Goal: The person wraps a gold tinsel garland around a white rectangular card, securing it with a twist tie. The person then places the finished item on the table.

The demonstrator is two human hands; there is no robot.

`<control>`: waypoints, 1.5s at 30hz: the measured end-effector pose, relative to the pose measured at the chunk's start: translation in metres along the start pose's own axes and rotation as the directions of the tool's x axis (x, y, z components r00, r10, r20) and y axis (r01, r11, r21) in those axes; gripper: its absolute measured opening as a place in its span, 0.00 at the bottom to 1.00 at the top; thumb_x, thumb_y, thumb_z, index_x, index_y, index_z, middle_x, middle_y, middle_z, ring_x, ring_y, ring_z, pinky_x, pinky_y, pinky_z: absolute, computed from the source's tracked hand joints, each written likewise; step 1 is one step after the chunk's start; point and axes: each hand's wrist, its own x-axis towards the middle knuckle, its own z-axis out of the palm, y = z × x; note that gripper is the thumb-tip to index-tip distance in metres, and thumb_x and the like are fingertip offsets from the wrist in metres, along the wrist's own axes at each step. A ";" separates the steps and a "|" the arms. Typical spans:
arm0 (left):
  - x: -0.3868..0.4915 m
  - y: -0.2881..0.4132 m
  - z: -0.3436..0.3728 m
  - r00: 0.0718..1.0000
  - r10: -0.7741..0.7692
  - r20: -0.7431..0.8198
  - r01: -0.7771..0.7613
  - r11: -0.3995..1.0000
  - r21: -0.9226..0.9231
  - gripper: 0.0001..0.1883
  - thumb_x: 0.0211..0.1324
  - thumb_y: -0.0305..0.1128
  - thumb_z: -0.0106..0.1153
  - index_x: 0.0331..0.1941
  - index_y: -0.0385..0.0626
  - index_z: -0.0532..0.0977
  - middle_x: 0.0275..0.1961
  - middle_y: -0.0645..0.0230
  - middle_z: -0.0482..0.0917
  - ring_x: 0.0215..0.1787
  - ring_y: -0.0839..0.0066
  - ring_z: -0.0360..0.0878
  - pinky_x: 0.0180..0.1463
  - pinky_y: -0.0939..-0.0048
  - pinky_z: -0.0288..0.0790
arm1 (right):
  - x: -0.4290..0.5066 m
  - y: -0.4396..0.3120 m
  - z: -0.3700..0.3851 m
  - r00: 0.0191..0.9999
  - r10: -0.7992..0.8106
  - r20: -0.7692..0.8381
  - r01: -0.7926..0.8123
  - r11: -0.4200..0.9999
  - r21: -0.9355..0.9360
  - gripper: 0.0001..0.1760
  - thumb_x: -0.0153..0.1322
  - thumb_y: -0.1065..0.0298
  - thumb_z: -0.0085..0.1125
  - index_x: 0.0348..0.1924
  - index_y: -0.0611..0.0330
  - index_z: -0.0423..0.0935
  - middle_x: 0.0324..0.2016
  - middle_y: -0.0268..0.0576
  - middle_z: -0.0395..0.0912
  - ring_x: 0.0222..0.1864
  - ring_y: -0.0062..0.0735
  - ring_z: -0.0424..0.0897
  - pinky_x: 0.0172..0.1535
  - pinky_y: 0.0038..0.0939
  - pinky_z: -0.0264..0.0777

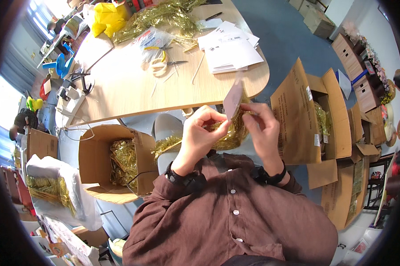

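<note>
A white card (pixel 233 99) stands tilted above my lap, at the near edge of the table. The thumb and forefinger of my left hand (pixel 200 134) pinch its lower left corner. Gold tinsel (pixel 231 141) hangs in a bundle behind and below the card, between both hands. On the other side, the fingertips of my right hand (pixel 263 128) grip the tinsel close to the card's lower right edge; the exact contact is partly hidden. More gold tinsel strands (pixel 166 144) lie over my left thigh.
On the wooden table (pixel 126 86) lie scissors (pixel 161 66), yellow-handled pliers (pixel 158 49), a stack of white cards (pixel 233 50) and a tinsel heap (pixel 163 16). A cardboard box (pixel 93 159) holding tinsel stands at left; another open carton (pixel 293 116) stands at right.
</note>
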 end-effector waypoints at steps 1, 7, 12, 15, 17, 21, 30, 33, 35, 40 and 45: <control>-0.001 0.003 0.002 0.999 0.045 -0.010 -0.045 0.998 0.039 0.06 0.56 0.25 0.73 0.34 0.39 0.82 0.33 0.73 0.79 0.33 0.87 0.77 0.39 0.83 0.72 | -0.003 -0.006 0.004 0.997 -0.058 0.043 0.057 0.998 0.030 0.18 0.74 0.64 0.68 0.53 0.65 0.82 0.50 0.45 0.82 0.49 0.31 0.83 0.52 0.31 0.78; -0.006 0.019 0.004 0.979 0.202 0.039 -0.206 0.955 0.216 0.07 0.53 0.22 0.73 0.36 0.39 0.84 0.36 0.69 0.82 0.35 0.81 0.81 0.40 0.77 0.76 | -0.009 -0.017 0.013 0.994 -0.012 0.110 0.001 0.995 0.096 0.26 0.71 0.56 0.73 0.56 0.64 0.81 0.50 0.45 0.83 0.49 0.29 0.83 0.53 0.29 0.78; -0.006 0.023 0.003 0.973 0.193 0.130 -0.213 0.962 0.168 0.07 0.58 0.22 0.68 0.41 0.38 0.84 0.39 0.67 0.83 0.39 0.78 0.82 0.44 0.76 0.76 | -0.011 -0.012 0.013 0.982 0.160 0.102 -0.181 0.949 0.259 0.16 0.76 0.63 0.67 0.49 0.68 0.81 0.39 0.33 0.84 0.40 0.13 0.79 0.45 0.19 0.75; -0.003 0.023 0.002 0.973 0.170 0.157 -0.195 0.967 0.166 0.07 0.62 0.25 0.66 0.42 0.37 0.84 0.39 0.66 0.82 0.39 0.78 0.81 0.44 0.76 0.75 | -0.010 -0.009 0.013 0.982 0.165 0.089 -0.183 0.945 0.269 0.15 0.76 0.64 0.67 0.47 0.68 0.81 0.35 0.30 0.83 0.37 0.12 0.76 0.41 0.18 0.72; -0.001 0.021 -0.001 0.972 0.163 0.166 -0.187 0.972 0.141 0.08 0.65 0.27 0.65 0.43 0.36 0.84 0.38 0.65 0.82 0.38 0.78 0.80 0.43 0.75 0.74 | -0.008 -0.007 0.012 0.978 0.189 0.089 -0.206 0.947 0.246 0.14 0.77 0.63 0.67 0.46 0.67 0.81 0.33 0.29 0.82 0.36 0.11 0.75 0.39 0.17 0.70; 0.004 0.013 -0.012 0.989 0.025 0.143 -0.047 0.986 0.157 0.08 0.63 0.30 0.69 0.40 0.37 0.85 0.36 0.68 0.81 0.35 0.80 0.77 0.40 0.76 0.72 | 0.001 -0.004 -0.001 0.983 0.183 0.003 -0.179 0.958 0.224 0.10 0.77 0.65 0.66 0.38 0.64 0.82 0.28 0.25 0.77 0.31 0.11 0.70 0.35 0.17 0.64; 0.017 -0.005 -0.036 0.994 -0.024 0.108 -0.009 0.955 0.296 0.06 0.62 0.29 0.70 0.40 0.40 0.86 0.36 0.73 0.79 0.37 0.84 0.74 0.42 0.79 0.69 | 0.021 0.008 -0.053 0.954 0.153 -0.257 -0.080 0.959 0.272 0.12 0.77 0.61 0.66 0.37 0.63 0.83 0.30 0.25 0.78 0.35 0.12 0.70 0.43 0.19 0.62; 0.017 -0.008 -0.036 0.996 -0.028 0.090 0.006 0.971 0.238 0.06 0.62 0.29 0.70 0.39 0.40 0.85 0.36 0.73 0.80 0.37 0.84 0.74 0.42 0.79 0.69 | 0.019 0.010 -0.055 0.956 0.185 -0.230 -0.111 0.948 0.299 0.13 0.77 0.61 0.66 0.38 0.63 0.84 0.31 0.26 0.79 0.36 0.13 0.71 0.44 0.19 0.62; 0.020 -0.010 -0.037 0.994 0.071 0.081 -0.090 0.958 0.274 0.07 0.61 0.31 0.70 0.38 0.40 0.85 0.34 0.71 0.79 0.33 0.81 0.74 0.38 0.77 0.68 | 0.020 0.010 -0.056 0.961 0.195 -0.197 -0.120 0.934 0.337 0.13 0.76 0.60 0.67 0.38 0.63 0.84 0.32 0.27 0.80 0.36 0.13 0.72 0.45 0.19 0.63; 0.021 -0.015 -0.039 0.995 0.026 0.093 -0.053 0.954 0.297 0.06 0.63 0.30 0.68 0.37 0.39 0.84 0.34 0.72 0.81 0.35 0.84 0.75 0.40 0.79 0.69 | 0.022 0.011 -0.057 0.967 0.202 -0.156 -0.138 0.929 0.343 0.13 0.77 0.60 0.66 0.39 0.63 0.84 0.34 0.29 0.82 0.38 0.14 0.74 0.47 0.19 0.64; 0.020 -0.019 -0.033 0.993 -0.071 0.099 0.063 0.994 0.087 0.07 0.66 0.30 0.66 0.42 0.38 0.82 0.35 0.74 0.82 0.36 0.87 0.73 0.40 0.80 0.68 | 0.024 0.012 -0.057 0.951 0.267 -0.158 -0.195 0.910 0.365 0.16 0.77 0.57 0.65 0.41 0.64 0.84 0.38 0.33 0.85 0.41 0.16 0.78 0.50 0.21 0.67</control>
